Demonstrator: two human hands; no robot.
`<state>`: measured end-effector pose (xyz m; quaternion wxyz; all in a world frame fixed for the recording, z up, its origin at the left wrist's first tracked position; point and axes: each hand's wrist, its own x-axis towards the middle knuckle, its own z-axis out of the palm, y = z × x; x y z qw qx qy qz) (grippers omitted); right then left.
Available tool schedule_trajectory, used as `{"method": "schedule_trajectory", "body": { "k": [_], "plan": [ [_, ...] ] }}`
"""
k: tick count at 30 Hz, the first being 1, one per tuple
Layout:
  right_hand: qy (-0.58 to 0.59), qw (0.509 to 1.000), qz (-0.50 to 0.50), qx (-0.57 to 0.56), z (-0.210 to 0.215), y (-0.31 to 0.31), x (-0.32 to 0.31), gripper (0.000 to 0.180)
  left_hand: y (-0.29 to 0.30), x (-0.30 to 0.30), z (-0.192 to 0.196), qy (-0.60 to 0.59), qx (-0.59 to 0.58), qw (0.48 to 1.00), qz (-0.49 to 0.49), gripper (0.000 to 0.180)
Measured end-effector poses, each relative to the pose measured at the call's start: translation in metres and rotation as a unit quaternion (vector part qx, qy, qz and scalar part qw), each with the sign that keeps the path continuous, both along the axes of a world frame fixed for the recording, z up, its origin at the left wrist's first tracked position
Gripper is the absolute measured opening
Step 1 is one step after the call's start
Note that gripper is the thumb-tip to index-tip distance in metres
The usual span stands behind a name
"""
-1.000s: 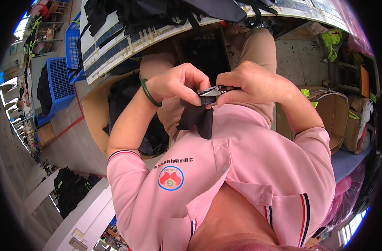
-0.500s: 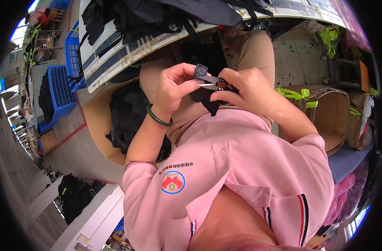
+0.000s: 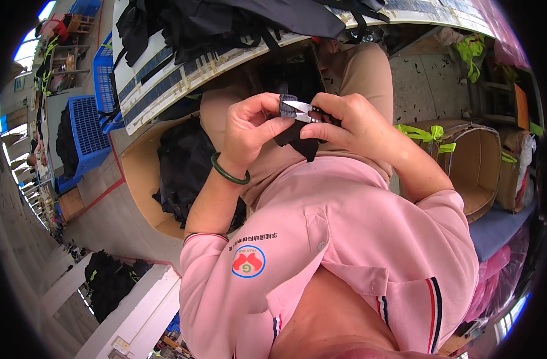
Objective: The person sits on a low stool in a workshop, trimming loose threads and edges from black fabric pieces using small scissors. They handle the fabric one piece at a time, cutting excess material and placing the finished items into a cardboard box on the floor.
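Observation:
Between thumb and fingers, my left hand pinches a small stitched piece of black webbing. A dark green bangle circles that wrist. My right hand is closed round a pair of thread snips with pale metal blades and dark handles. The blades point left and lie at the webbing's edge; whether they touch a thread is too small to tell. Below the hands, a pointed piece of black fabric hangs over my lap.
Black fabric pieces are heaped on the table ahead. A cardboard box of black cloth stands at my left, blue plastic crates beyond it. At right is another cardboard box with a yellow-green ribbon.
The webbing piece has turned in my left hand, so its stitched face shows less. The snips' blades have tilted and now sit against its edge, more in view.

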<state>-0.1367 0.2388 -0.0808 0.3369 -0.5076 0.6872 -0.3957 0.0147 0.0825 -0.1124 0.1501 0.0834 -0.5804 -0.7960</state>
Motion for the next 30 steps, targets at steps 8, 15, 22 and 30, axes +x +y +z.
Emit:
{"method": "schedule_trajectory", "body": {
  "k": [8, 15, 22, 30],
  "plan": [
    [0.097, 0.994, 0.000, -0.049, 0.000, -0.001, 0.002, 0.038, 0.003, -0.001, -0.001, -0.009, 0.009, 1.000, 0.003, 0.012],
    [0.102, 0.994, -0.011, -0.030, -0.001, 0.006, -0.002, 0.036, 0.000, 0.003, 0.005, -0.048, -0.027, 0.998, 0.015, 0.012],
    [0.092, 0.990, -0.100, 0.021, -0.022, -0.006, -0.047, 0.038, -0.080, 0.094, -0.025, -0.310, -0.397, 0.864, -0.006, 0.014],
    [0.091, 0.973, -0.175, -0.120, -0.033, -0.106, -0.107, 0.035, -0.074, 0.364, -0.213, -0.658, -0.333, 0.604, -0.301, 0.050]
  ]
}}
